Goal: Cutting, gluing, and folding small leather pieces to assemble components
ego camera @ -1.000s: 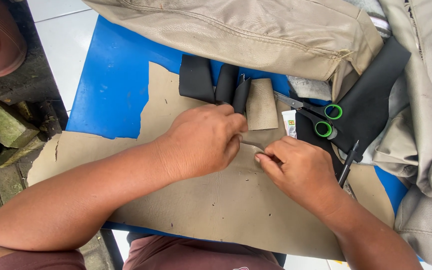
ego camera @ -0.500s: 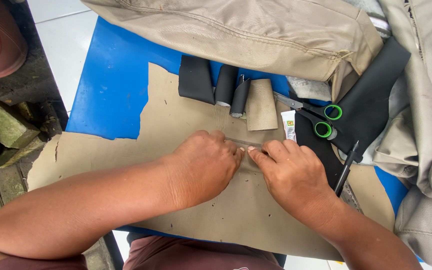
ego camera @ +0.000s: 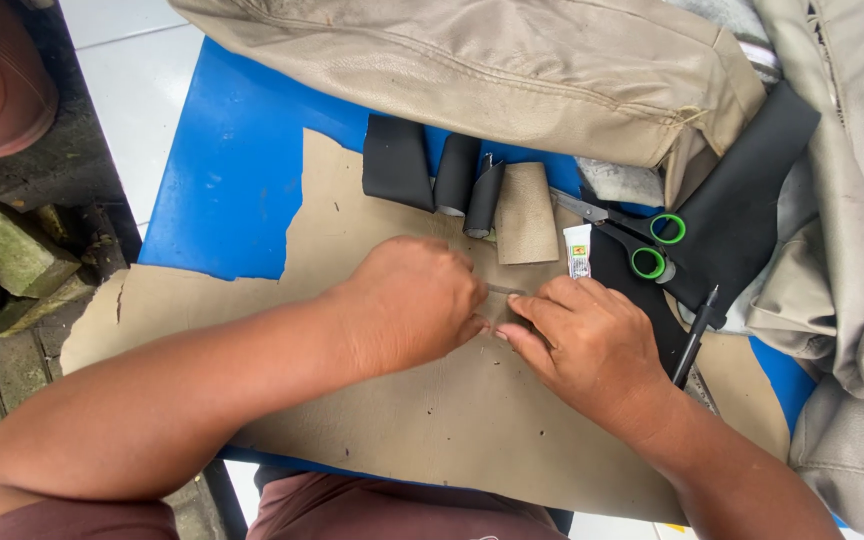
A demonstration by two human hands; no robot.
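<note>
- The left hand (ego camera: 412, 300) and right hand (ego camera: 587, 340) press down side by side on a big tan sheet (ego camera: 432, 420).
- The fingers of both hands are bent and meet at a thin seam or fold in the tan sheet. It is too small to tell if they pinch it.
- The tan sheet lies flat under both hands, on a blue table (ego camera: 222, 170).
- Just past the hands on the sheet are dark rolls (ego camera: 432, 175) and a tan roll (ego camera: 527, 212).
- A small glue tube (ego camera: 578, 250) and green-handled scissors (ego camera: 642, 235) lie right of the rolls.
- A black pen (ego camera: 692, 335) lies beside the right hand.
- A tan seat cover (ego camera: 512, 70) lies along the far edge of the sheet.
</note>
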